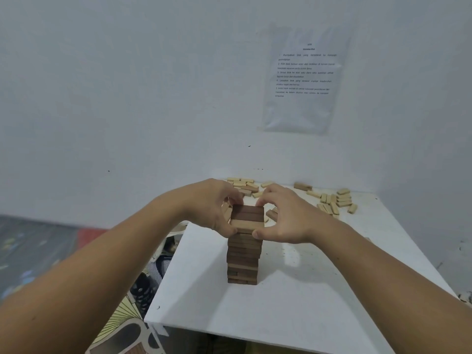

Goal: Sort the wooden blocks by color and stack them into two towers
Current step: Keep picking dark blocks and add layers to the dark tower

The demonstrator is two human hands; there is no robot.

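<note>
Left hand (212,208) and right hand (286,215) pinch one dark brown wooden tower's (242,259) top; pale wooden blocks (334,200) crowd the white table's (306,315) far edge, one o'clock.

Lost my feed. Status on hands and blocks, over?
Left hand and right hand pinch top layer of dark tower. Light blocks loose, unstacked, far across table. Nothing blocking.
</note>
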